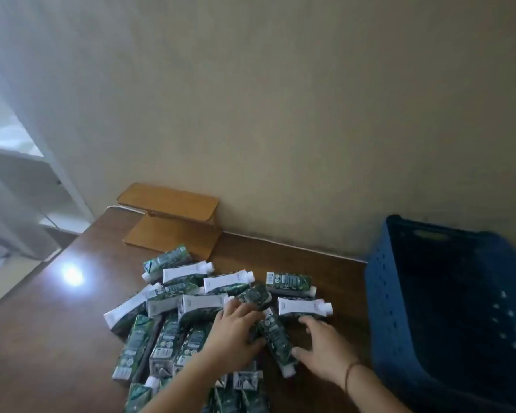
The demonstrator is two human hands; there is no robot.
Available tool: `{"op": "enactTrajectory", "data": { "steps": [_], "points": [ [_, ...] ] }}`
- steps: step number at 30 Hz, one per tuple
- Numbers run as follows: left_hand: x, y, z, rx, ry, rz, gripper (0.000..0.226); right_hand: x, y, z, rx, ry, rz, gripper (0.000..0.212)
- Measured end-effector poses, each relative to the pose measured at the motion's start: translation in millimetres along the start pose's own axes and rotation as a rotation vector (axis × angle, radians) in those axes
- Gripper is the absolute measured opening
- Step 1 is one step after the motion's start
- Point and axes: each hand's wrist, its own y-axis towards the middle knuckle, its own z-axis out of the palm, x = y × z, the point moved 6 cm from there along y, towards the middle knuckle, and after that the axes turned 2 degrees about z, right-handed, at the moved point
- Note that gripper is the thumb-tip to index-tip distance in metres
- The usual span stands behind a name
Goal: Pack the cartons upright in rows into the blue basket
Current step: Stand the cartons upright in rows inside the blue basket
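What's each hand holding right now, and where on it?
Both hands close on one lying carton: left hand on its left side, right hand with thumb at its lower end. A firm grip cannot be told; the basket looks empty.

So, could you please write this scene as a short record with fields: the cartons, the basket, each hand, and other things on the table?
cartons: a loose pile lying on their sides on the table, none upright
basket: blue basket at the right, against the wall; no cartons visible inside
left hand: left hand rests on the pile, fingers over a dark green carton
right hand: right hand, fingers spread, thumb touching the same carton
other things: wooden stand by the wall, behind the pile
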Motion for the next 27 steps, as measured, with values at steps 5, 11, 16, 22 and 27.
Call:
{"op": "enactTrajectory", "data": {
  "steps": [5, 11, 16, 22, 27],
  "points": [
    [-4, 6, 3, -0.098, 0.124, -0.015, 0.057, -7, 8, 51, 0.049, 0.081, 0.120, 0.073],
    [-13, 14, 17, -0.212, 0.167, 0.034, 0.051, -11, 6, 54, -0.077, 0.061, 0.136, 0.045],
    [-18, 21, -10, -0.509, -0.331, 0.024, 0.031, -2, -30, 7, -0.227, 0.145, 0.046, 0.037],
    [-71, 40, -28, -0.568, -0.608, 0.068, 0.048, -14, -146, -88, -0.699, 0.162, -0.141, 0.044],
    [-214, 24, -21, -0.196, -0.547, 0.707, 0.056, -62, -236, -181, -1.310, 0.348, -0.130, 0.041]
  ]
}}
